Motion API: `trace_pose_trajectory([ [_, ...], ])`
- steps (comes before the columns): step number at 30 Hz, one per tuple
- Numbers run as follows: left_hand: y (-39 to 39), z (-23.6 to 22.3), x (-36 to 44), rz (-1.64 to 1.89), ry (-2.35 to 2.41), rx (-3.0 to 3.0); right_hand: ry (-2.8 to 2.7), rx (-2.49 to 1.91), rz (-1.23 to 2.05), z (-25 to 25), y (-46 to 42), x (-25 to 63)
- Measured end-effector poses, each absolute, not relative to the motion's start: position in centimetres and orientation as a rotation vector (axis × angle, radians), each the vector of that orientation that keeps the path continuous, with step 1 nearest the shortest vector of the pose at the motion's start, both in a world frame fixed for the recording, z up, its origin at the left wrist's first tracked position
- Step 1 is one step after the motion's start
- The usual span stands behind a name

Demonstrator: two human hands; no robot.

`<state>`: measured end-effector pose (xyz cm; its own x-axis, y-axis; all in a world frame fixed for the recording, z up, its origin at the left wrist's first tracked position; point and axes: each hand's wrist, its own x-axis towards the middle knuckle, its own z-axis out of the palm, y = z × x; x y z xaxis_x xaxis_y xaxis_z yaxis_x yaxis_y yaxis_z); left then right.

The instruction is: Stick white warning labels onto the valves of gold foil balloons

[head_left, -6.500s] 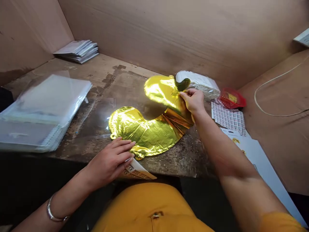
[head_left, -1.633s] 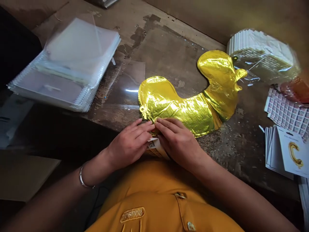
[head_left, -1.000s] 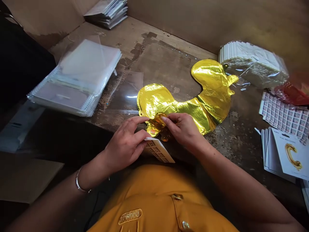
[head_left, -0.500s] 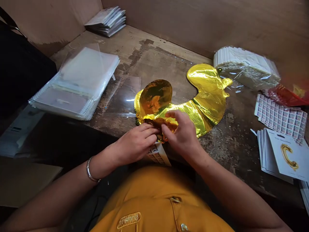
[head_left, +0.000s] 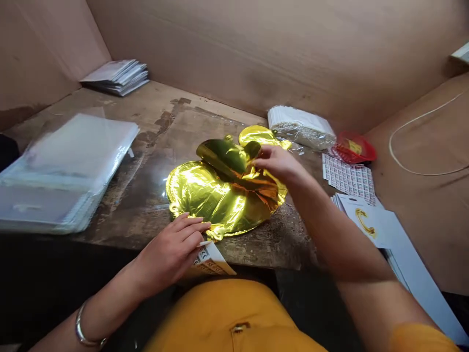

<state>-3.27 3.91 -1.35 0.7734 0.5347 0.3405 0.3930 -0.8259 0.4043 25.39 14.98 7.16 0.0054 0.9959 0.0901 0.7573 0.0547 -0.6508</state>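
Observation:
Gold foil balloons (head_left: pixel 198 190), flat and shiny, lie in layers on the worn table, their ends curved like a letter C. My right hand (head_left: pixel 274 161) pinches the top balloon by its far end and holds that part raised and folded over the others. Near the table's front edge, my left hand (head_left: pixel 176 249) rests its fingertips on the balloons' near edge, by the small tabs. A folded sheet of CE stickers (head_left: pixel 214 259) sticks out from between its thumb and fingers. The thumb is mostly hidden.
Clear plastic sleeves (head_left: pixel 84 151) are stacked at left, and folded papers (head_left: pixel 117 76) lie in the back corner. At right are a wrapped white bundle (head_left: pixel 302 124), a red basket (head_left: pixel 368 146), a label sheet (head_left: pixel 348 176) and cards (head_left: pixel 353 212) picturing a gold C.
My right hand has moved away from my left, up and to the right, drawing the top balloon's end along. My left hand stays at the near edge. The view has tilted up.

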Motion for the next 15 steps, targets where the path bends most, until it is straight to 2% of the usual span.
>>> trace_pose_trajectory([
  [3, 3.9, -1.5, -3.3, 0.678, 0.72, 2.644, -1.642, -1.886, 0.533, 8.1, 19.5, 30.2],
  [8, 3.9, -1.6, -3.2, 0.727, 0.739, 2.627, -1.36, -2.033, 0.233, 7.6, 21.6, 34.1],
  [12, 4.3, -1.5, -3.2, 0.743, 0.733, 2.575, -1.34, -1.926, 0.016, 8.0, 18.2, 31.8],
  [15, 3.8, -0.9, -3.6, 0.81, 0.716, 2.42, -1.621, -1.731, 0.111, 8.0, 11.5, 27.0],
])
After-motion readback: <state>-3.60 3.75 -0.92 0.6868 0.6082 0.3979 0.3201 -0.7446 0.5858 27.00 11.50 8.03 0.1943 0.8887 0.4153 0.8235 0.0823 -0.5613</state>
